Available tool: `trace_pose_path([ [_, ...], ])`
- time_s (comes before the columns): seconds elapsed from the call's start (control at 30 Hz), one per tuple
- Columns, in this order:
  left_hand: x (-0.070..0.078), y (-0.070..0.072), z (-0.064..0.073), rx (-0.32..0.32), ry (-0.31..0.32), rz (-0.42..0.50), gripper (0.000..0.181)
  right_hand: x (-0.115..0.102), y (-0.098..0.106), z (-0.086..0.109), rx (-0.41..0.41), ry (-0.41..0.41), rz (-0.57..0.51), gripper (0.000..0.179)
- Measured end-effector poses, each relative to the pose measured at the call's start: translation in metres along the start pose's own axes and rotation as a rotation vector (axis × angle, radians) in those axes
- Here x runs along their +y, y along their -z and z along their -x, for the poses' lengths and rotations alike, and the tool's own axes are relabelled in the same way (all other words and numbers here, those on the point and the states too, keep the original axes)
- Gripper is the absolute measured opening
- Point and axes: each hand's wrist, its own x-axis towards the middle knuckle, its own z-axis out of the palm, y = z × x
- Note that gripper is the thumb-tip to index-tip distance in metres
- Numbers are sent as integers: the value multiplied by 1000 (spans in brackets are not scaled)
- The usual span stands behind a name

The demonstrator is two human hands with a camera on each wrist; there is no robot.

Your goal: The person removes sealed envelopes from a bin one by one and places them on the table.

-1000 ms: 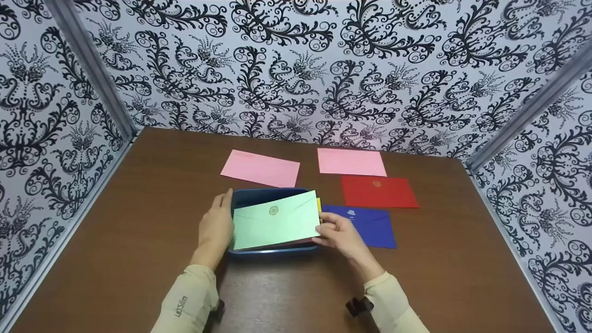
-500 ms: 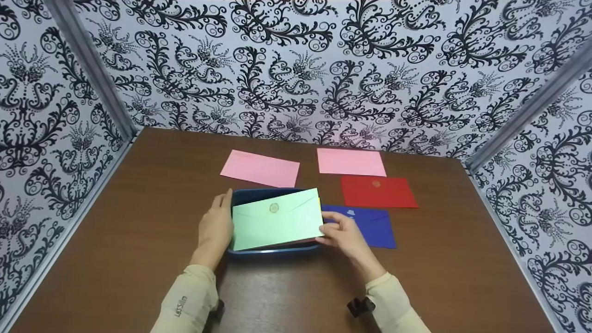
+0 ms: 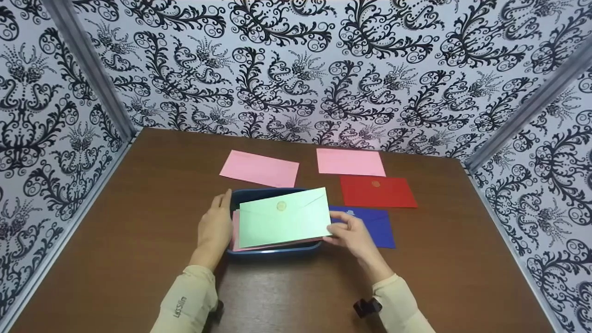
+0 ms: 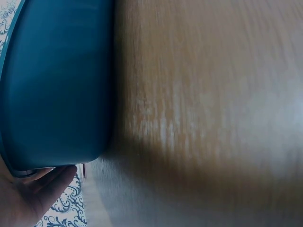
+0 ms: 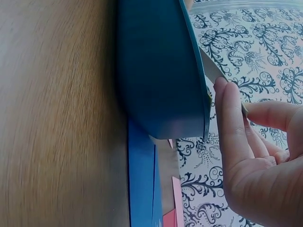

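Note:
A blue plastic bin (image 3: 277, 251) stands mid-table with envelopes inside. My left hand (image 3: 215, 229) grips its left end; in the left wrist view the fingers (image 4: 57, 185) lie against the outside of the bin wall. My right hand (image 3: 354, 234) pinches the right edge of a mint green envelope (image 3: 282, 224) with a round gold seal. That envelope is tilted over the bin, its right end raised past the rim. Beneath it shows a strip of a pink envelope (image 3: 236, 231). In the right wrist view, thumb and fingers (image 5: 233, 118) meet on the envelope's edge above the rim.
Right of the bin lies a blue envelope (image 3: 377, 229), partly behind my right hand. A red envelope (image 3: 379, 192) is beyond it. Two pink envelopes, one at back left (image 3: 260, 169) and one at back right (image 3: 350, 162), lie near the patterned wall (image 3: 296, 74).
My right hand has moved a little to the right, drawing the mint green envelope along. A pink envelope's left end is now uncovered in the bin. The left hand has stayed in place.

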Motion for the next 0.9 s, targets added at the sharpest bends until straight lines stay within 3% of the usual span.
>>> trace_pose_path([
  [0.23,0,0,-2,-10,13,30,60,-1,9,4,18,2,-42,49],
  [0.63,4,3,-2,-8,12,-7,60,-8,34,16,91,-27,-64,50],
  [0.9,1,3,0,45,18,-31,59,-7,50,28,132,-47,-108,53],
])
